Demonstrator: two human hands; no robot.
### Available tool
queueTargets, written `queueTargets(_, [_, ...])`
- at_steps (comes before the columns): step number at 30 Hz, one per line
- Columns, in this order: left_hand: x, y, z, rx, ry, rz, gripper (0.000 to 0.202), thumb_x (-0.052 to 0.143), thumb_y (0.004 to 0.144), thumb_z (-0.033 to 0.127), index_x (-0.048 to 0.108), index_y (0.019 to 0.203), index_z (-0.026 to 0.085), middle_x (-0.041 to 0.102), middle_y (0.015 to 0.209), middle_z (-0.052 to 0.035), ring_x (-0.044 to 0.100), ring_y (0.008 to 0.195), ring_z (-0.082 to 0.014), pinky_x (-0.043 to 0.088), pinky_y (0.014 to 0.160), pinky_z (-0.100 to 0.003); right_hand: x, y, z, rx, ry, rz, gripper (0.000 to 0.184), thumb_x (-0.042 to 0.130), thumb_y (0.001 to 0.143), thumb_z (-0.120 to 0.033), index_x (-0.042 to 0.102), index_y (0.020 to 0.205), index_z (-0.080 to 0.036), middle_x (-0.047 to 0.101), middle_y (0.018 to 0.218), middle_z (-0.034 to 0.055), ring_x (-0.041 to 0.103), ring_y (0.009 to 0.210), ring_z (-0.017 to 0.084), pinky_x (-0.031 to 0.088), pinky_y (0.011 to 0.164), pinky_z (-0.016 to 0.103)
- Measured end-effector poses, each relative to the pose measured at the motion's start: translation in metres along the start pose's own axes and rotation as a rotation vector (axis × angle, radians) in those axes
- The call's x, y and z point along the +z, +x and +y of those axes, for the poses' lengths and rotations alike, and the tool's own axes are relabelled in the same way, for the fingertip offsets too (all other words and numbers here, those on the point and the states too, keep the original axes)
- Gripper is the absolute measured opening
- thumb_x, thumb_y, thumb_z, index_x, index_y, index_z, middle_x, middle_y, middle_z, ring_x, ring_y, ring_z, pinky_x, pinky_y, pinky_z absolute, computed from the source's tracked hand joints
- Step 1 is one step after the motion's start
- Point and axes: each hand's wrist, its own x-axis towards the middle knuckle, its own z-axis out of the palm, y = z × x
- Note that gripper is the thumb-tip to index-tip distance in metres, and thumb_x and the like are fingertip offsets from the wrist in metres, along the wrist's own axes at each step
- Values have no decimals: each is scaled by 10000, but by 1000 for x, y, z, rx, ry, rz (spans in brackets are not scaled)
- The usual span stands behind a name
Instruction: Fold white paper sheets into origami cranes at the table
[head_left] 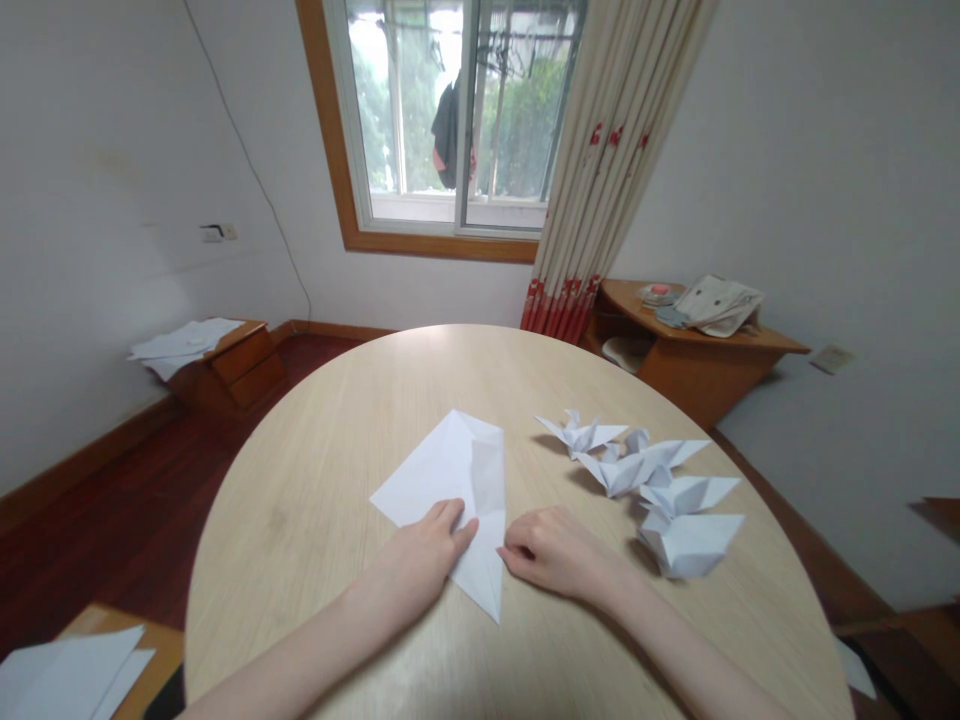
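A partly folded sheet of white paper [427,470] lies on the round table, with one flap folded along its right side and a point toward me. My left hand [431,545] rests on its lower middle, fingers extended and pressing it down. At the sheet's right edge, my right hand [547,550] is curled closed, its thumb and fingertips meeting the paper there. To the right stand several folded paper cranes [694,545], grouped close together with their wings spread.
The round wooden table [300,520] fills the foreground. More white sheets [67,675] lie at the lower left, and others [184,340] on a low cabinet. A corner desk [720,350] holding a cloth bag [720,303] stands beyond, beside a curtain [600,150].
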Motion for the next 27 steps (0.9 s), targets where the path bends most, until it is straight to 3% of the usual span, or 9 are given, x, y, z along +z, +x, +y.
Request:
queueTargets(10, [9, 0, -4, 15, 28, 28, 453, 332, 912, 36, 440, 1327, 181, 440, 1351, -139, 418, 1262, -287, 491, 906, -411, -8, -3, -13, -32, 42, -48, 260, 594, 792, -129, 618, 537, -172, 645, 553, -13, 479, 507, 107, 217, 512, 267])
queueTargets(20, [1, -1, 1, -14, 31, -9, 468, 362, 896, 23, 442, 1327, 190, 437, 1350, -129, 412, 1272, -269, 479, 937, -388, -11, -5, -22, -7, 100, -131, 227, 592, 733, -148, 610, 508, -168, 602, 506, -26, 350, 446, 88, 204, 492, 248])
queueTargets(27, [5, 0, -2, 6, 40, 17, 512, 377, 858, 4, 435, 1335, 180, 441, 1344, -145, 425, 1257, -289, 509, 889, -404, -13, -7, -29, 15, 143, -173, 193, 586, 671, -146, 615, 482, -173, 591, 470, -22, 322, 422, 86, 201, 477, 238])
